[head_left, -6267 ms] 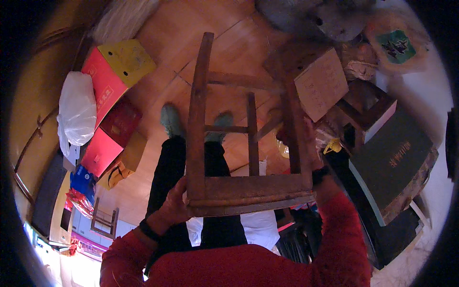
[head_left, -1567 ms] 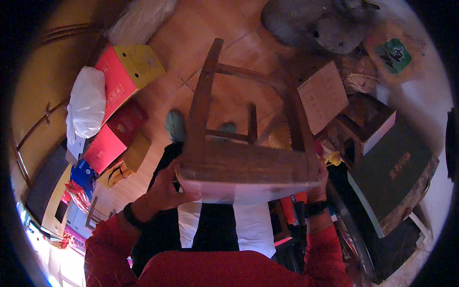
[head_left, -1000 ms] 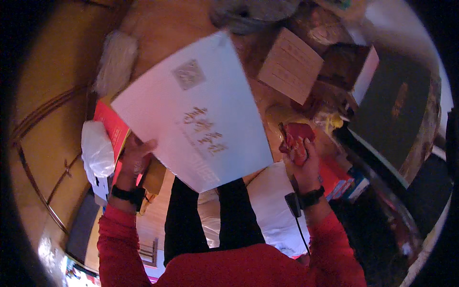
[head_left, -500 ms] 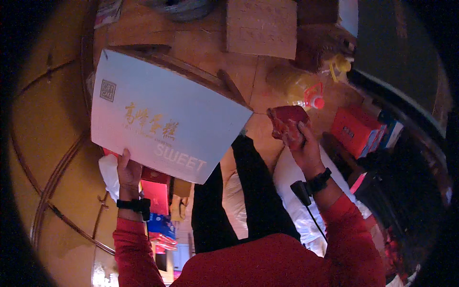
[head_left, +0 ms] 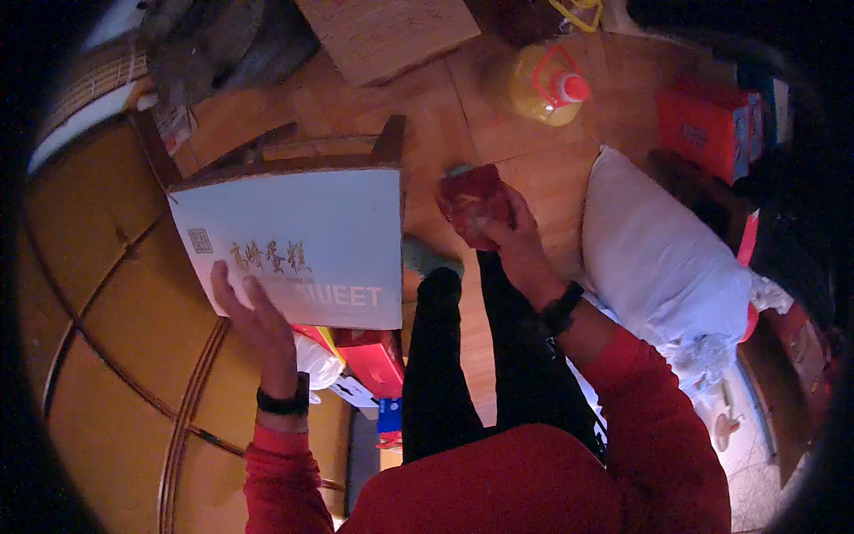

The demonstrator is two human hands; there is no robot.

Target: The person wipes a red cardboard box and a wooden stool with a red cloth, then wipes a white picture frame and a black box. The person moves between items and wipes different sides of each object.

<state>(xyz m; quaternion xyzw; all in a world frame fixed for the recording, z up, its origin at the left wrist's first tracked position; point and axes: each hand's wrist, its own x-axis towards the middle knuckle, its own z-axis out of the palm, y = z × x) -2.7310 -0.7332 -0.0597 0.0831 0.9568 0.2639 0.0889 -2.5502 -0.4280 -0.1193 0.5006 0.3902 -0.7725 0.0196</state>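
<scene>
A white cardboard carton (head_left: 294,227) with gold lettering stands at my left, its brown flaps raised at the far side. In front of its printed face is my left hand (head_left: 262,325), fingers stretched and apart; whether the fingertips touch the carton I cannot tell. My right hand (head_left: 516,240) grips a small dark red packet (head_left: 471,200), crumpled and partly shiny, in the air to the right of the carton. Its contents are hidden. My fingers wrap the packet's near and right side.
A brown cardboard box (head_left: 391,36) lies at the back, with a yellow oil bottle (head_left: 547,89) with a red cap right of it. A stuffed white sack (head_left: 658,240) and a red box (head_left: 703,129) are at the right. A brown padded surface (head_left: 98,374) borders the left.
The carton, tilted before, now sits straighter and lower. My left hand has come off its lower edge and opened. My right hand still holds the red packet, now turned. The whole view has shifted.
</scene>
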